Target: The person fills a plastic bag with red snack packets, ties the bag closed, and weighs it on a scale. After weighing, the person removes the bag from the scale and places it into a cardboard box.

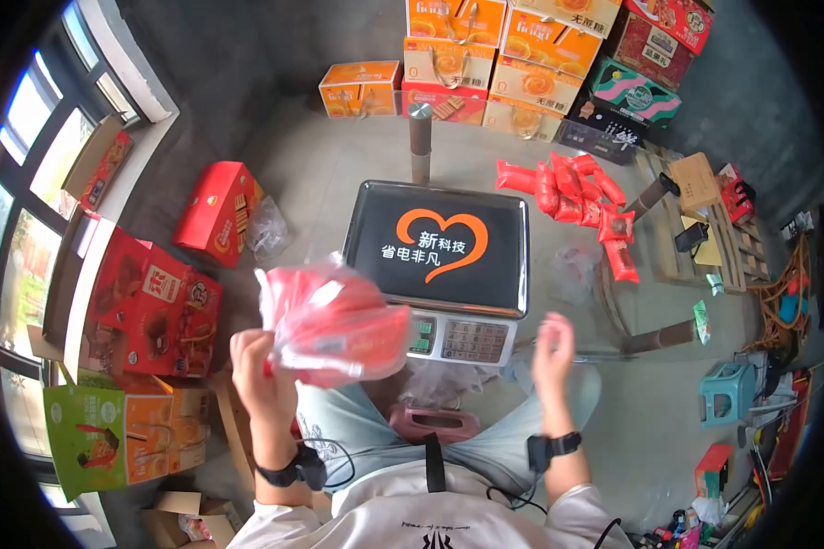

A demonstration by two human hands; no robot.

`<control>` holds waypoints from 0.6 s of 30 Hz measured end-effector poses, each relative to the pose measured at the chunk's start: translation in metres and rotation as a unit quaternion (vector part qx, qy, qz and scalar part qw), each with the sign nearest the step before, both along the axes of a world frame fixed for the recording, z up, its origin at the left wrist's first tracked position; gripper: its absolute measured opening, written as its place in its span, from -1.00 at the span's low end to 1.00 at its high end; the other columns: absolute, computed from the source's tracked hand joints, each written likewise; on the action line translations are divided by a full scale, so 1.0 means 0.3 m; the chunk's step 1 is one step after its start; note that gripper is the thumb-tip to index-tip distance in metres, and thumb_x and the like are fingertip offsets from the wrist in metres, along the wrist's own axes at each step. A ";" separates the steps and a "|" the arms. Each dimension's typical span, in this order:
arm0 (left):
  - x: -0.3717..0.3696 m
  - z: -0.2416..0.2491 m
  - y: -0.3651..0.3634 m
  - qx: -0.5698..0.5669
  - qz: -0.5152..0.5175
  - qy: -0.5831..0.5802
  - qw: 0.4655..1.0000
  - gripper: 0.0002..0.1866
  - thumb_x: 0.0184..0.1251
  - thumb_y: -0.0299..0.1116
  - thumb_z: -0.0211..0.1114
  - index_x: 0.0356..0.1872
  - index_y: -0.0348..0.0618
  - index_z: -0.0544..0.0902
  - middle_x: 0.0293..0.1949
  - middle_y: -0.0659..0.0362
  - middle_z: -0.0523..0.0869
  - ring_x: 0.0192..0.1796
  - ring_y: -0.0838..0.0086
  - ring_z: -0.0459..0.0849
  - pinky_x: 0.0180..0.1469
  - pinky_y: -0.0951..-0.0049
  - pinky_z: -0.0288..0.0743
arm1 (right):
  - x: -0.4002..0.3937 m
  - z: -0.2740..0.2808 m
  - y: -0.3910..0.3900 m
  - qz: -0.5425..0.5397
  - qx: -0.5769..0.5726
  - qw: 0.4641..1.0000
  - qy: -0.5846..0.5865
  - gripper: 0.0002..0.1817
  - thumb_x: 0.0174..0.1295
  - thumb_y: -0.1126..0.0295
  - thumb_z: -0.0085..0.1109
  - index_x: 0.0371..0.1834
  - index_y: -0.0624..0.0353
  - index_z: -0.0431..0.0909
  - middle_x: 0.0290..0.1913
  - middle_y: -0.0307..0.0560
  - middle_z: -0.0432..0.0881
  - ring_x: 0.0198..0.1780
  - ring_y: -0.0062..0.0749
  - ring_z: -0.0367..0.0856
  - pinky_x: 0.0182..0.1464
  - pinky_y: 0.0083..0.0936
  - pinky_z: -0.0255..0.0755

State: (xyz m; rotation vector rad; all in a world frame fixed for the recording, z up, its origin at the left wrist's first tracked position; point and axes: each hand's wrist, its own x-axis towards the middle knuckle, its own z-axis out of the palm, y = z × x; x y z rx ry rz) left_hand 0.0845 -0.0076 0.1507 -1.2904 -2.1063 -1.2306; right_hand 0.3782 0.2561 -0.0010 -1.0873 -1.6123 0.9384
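My left hand (253, 366) is closed on the gathered end of a clear plastic bag of red packets (334, 322), held up at the near left corner of a digital scale (437, 297). The bag overlaps part of the scale's display side. The black platform carries an orange heart and white lettering. My right hand (553, 350) is right of the scale's keypad, fingers stretched out and holding nothing. Beyond it, on the glass table, lie several loose red sealed packets (569, 190), some in a joined strip.
Orange gift boxes (449, 66) are stacked at the back. Red boxes (151, 311) line the left side under the window. A crumpled clear bag (577, 267) lies right of the scale. A blue stool (727, 395) and a wooden pallet (737, 240) stand at right.
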 end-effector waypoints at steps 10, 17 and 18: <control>0.019 0.044 -0.426 -0.128 0.117 0.038 0.984 -0.77 0.04 -0.62 0.05 -0.21 -0.30 0.48 -0.29 -0.07 0.53 -0.23 0.06 0.48 -0.09 0.16 0.39 | -0.700 0.266 -0.693 0.522 0.010 0.841 0.146 -0.82 0.22 0.42 0.25 -0.12 0.16 0.57 -0.02 -0.04 0.62 0.03 -0.13 0.58 0.05 -0.34 0.46; -0.071 -0.128 -0.713 -0.215 0.224 -0.078 0.947 -0.81 0.10 -0.62 0.14 -0.21 -0.30 0.50 -0.31 0.01 0.52 -0.24 0.16 0.49 -0.13 0.29 0.39 | -0.819 0.181 -0.971 0.536 -0.229 0.794 0.173 -0.87 0.37 0.39 0.10 -0.24 0.24 0.50 -0.32 0.02 0.62 -0.20 -0.15 0.63 -0.14 -0.35 0.45; -0.083 -0.180 -0.753 -0.232 0.241 -0.165 0.928 -0.81 0.11 -0.62 0.17 -0.21 -0.29 0.51 -0.32 0.03 0.52 -0.25 0.19 0.49 -0.15 0.32 0.38 | -0.838 0.161 -0.999 0.536 -0.233 0.794 0.168 -0.87 0.37 0.39 0.10 -0.24 0.24 0.50 -0.32 0.02 0.62 -0.20 -0.15 0.63 -0.14 -0.35 0.45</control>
